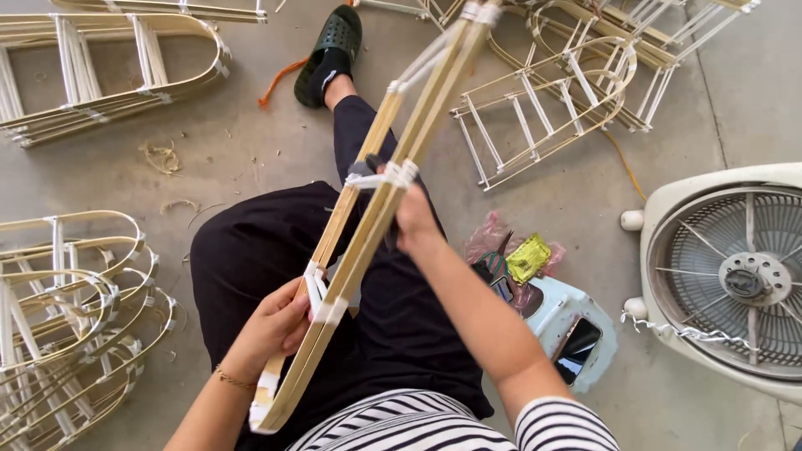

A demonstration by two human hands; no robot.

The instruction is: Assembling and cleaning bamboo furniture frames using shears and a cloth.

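Observation:
A long curved bamboo frame (pixel 378 179) of pale strips bound with white ties runs from my lap up toward the top of the view. My left hand (pixel 276 327) grips it near its lower rounded end, fingers by a white tie. My right hand (pixel 413 215) holds it at mid-length, by another white tie, with a dark tool handle (pixel 371 164) showing above the fingers. I sit on the floor in black trousers, one leg stretched out with a black sandal (pixel 329 52) on the foot.
Finished bamboo frames are stacked at the left (pixel 67 317), top left (pixel 100 75) and top right (pixel 551 100). A white floor fan (pixel 735 280) lies at the right. Beside my right arm a small pale stool (pixel 568 330) carries a phone, scissors, a yellow packet and a pink bag.

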